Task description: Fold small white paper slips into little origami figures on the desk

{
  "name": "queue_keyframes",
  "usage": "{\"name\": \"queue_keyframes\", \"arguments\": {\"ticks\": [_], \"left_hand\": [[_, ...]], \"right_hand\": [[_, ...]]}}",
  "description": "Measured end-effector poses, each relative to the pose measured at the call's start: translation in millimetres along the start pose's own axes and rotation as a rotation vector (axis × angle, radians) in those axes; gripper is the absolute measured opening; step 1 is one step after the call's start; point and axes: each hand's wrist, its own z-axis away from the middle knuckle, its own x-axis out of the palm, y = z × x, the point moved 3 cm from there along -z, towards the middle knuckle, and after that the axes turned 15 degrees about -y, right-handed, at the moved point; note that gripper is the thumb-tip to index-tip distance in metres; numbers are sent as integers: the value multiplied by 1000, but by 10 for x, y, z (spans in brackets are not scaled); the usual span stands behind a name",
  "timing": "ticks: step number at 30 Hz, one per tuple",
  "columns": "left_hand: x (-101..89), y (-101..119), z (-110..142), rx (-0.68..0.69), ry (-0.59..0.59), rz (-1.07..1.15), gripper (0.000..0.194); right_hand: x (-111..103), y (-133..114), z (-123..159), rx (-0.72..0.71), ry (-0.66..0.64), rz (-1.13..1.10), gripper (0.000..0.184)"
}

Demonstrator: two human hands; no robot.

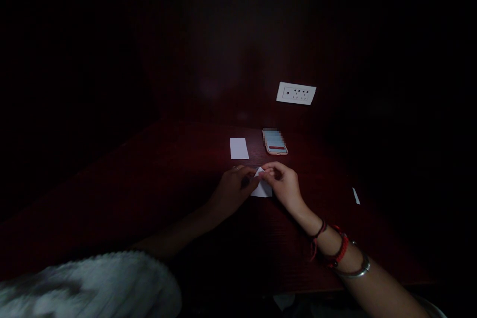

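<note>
Between my two hands is a small white sheet of paper (263, 190), its far end folded to a point. My left hand (235, 185) pinches the folded part from the left, with a ring on one finger. From the other side, the thumb and fingers of my right hand (285, 183) close on the same pointed end. The lower edge of the paper fans out flat toward me. My fingertips cover part of the folds.
A white rectangular paper (239, 148) lies beyond my hands on the dark red table (179, 159). Right of it is a phone (276, 145) with its screen lit. A thin paper strip (356, 196) lies far right. A socket plate (296, 94) is on the back wall.
</note>
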Motion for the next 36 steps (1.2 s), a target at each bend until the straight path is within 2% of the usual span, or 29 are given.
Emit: {"name": "queue_keyframes", "arguments": {"ticks": [5,10,19,29,36], "left_hand": [[16,-78,-28,9,-22,107,13],[29,-104,-25,26,-17,116,13],[20,-75,-20,-7,73,-19,7],[61,-90,-25,-6,29,-21,10],[37,-30,-16,33,69,-75,12]], "right_hand": [[16,-39,20,-33,-35,52,15],[9,-46,29,-52,-49,85,14],[14,-142,35,-102,-64,140,12],[22,-170,29,-115,-74,183,11],[19,-239,46,-150,-75,292,12]]}}
